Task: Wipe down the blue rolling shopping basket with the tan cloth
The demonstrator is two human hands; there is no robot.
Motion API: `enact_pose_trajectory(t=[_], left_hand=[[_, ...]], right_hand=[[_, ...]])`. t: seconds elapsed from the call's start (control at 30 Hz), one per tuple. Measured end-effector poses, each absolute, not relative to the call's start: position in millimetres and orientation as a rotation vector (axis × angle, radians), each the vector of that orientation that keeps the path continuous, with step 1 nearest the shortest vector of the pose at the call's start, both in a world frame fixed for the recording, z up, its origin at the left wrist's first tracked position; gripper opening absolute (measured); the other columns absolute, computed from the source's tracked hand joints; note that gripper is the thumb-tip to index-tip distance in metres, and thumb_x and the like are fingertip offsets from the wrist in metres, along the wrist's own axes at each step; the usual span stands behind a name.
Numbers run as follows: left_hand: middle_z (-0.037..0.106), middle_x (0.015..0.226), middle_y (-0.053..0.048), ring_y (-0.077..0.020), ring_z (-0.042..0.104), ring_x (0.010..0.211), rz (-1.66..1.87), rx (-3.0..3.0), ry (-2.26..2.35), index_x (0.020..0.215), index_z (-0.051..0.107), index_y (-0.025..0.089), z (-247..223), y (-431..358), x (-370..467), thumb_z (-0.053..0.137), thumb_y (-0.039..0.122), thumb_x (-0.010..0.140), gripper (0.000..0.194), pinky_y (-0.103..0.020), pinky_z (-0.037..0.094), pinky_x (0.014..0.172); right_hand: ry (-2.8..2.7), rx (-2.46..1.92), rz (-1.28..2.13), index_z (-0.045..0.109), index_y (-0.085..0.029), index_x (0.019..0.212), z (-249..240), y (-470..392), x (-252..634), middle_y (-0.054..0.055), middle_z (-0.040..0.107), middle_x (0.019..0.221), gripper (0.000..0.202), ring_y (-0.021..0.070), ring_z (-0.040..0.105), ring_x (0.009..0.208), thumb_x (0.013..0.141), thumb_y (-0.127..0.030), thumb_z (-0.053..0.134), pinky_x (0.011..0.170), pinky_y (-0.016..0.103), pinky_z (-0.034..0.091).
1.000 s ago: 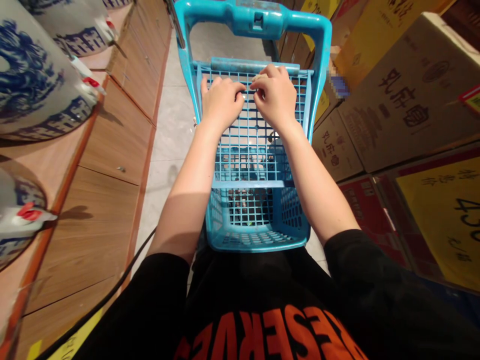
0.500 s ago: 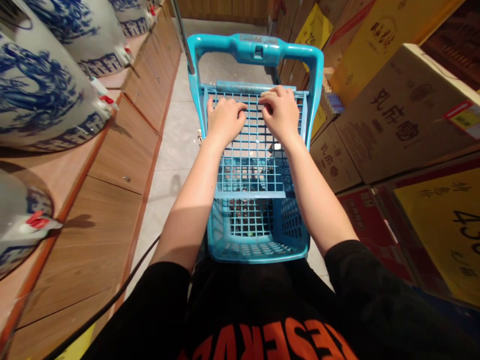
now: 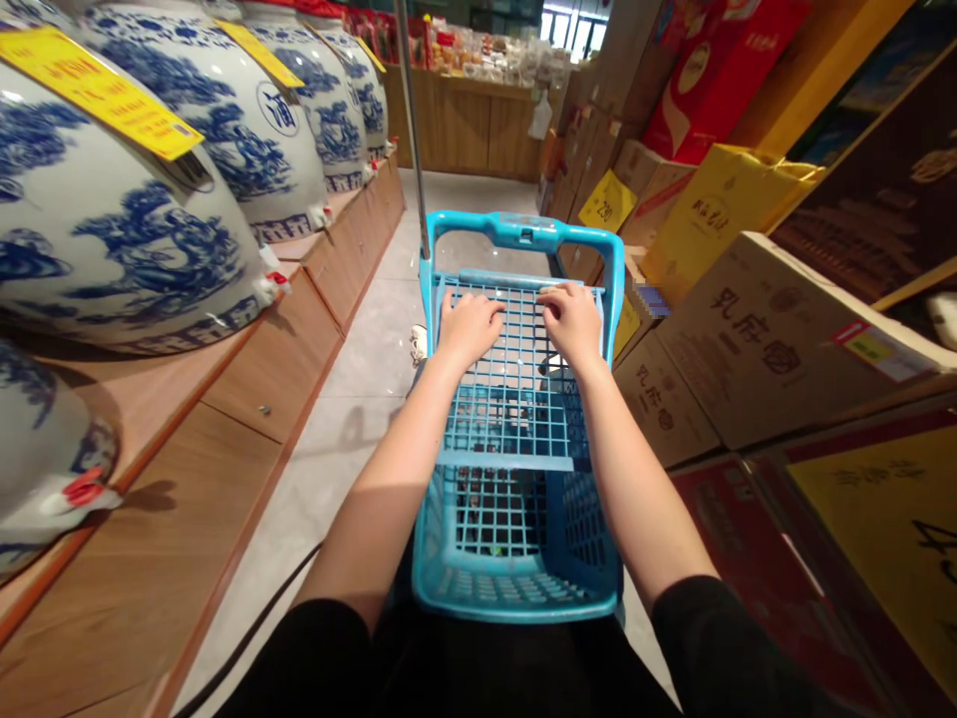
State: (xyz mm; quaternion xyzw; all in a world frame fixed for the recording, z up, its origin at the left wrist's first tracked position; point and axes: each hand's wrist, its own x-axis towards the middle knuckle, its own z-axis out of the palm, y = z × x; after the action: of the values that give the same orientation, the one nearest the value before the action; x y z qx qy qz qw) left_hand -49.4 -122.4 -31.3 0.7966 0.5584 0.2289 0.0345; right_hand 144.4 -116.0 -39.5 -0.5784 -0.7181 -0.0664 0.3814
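A light-blue plastic shopping cart (image 3: 515, 598) stands right in front of my body, with a gridded flap (image 3: 519, 349) sloping over its basket. My left hand (image 3: 470, 327) is on the left part of this grid, its fingers bent down over the bars. On the upper right of the grid, my right hand (image 3: 574, 319) has its fingers curled round the bars near the edge. Both hands are below the cart's blue handle (image 3: 527, 229), apart from it. The fingertips are partly hidden. Through the grid the basket's lower part shows, with a small green spot at its bottom.
Large blue-and-white porcelain jars (image 3: 150, 219) with red taps line a wooden cabinet (image 3: 246, 419) on the left. Cardboard boxes (image 3: 755, 339) and a yellow bag (image 3: 718, 219) are stacked on the right. A metal pole (image 3: 413, 130) rises from the cart. A counter (image 3: 471, 125) with packaged goods crosses the far end.
My view has tilted up, so the cart and hands sit lower and the jars' upper parts and the far counter show. My hands keep their places on the grid.
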Motion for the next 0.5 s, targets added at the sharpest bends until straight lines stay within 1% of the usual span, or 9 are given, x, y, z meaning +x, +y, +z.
enact_pose_trajectory(t=[0.13, 0.23, 0.33, 0.5], left_hand=[[0.074, 0.129, -0.007, -0.0304, 0.061, 0.129, 0.710, 2.464, 1.733, 0.129, 0.073, 0.025, -33, -122, -50, 0.044, 0.023, 0.102, 0.039, -0.061, 0.021, 0.129], [0.075, 0.128, -0.006, -0.0298, 0.062, 0.128, 0.730, 2.473, 1.726, 0.127, 0.074, 0.027, -35, -121, -52, 0.044, 0.024, 0.102, 0.039, -0.061, 0.022, 0.128], [0.075, 0.127, -0.006, -0.0295, 0.062, 0.126, 0.734, 2.481, 1.714, 0.126, 0.074, 0.026, -37, -120, -53, 0.044, 0.023, 0.101, 0.039, -0.062, 0.021, 0.129], [0.076, 0.126, -0.005, -0.0280, 0.063, 0.124, 0.749, 2.501, 1.743, 0.124, 0.074, 0.029, -39, -119, -54, 0.044, 0.023, 0.100, 0.039, -0.061, 0.023, 0.128]], right_hand=[[-1.901, -1.456, -0.179, 0.081, -0.022, 0.100, -37, -117, 142, 0.009, 0.074, 0.118, 0.030, 0.0313, 0.059, 0.112, 0.091, -0.011, 0.055, 0.097, 0.047, 0.051], [-1.781, -1.518, -0.193, 0.081, -0.021, 0.100, -36, -116, 154, 0.011, 0.073, 0.119, 0.029, 0.0319, 0.060, 0.112, 0.090, -0.012, 0.055, 0.098, 0.047, 0.051], [-1.687, -1.550, -0.177, 0.081, -0.021, 0.103, -38, -115, 157, 0.012, 0.072, 0.121, 0.029, 0.0319, 0.060, 0.112, 0.091, -0.015, 0.055, 0.099, 0.048, 0.051], [-1.880, -1.473, -0.207, 0.081, -0.022, 0.109, -44, -115, 133, 0.011, 0.072, 0.120, 0.032, 0.0310, 0.061, 0.112, 0.090, -0.015, 0.056, 0.098, 0.046, 0.052]])
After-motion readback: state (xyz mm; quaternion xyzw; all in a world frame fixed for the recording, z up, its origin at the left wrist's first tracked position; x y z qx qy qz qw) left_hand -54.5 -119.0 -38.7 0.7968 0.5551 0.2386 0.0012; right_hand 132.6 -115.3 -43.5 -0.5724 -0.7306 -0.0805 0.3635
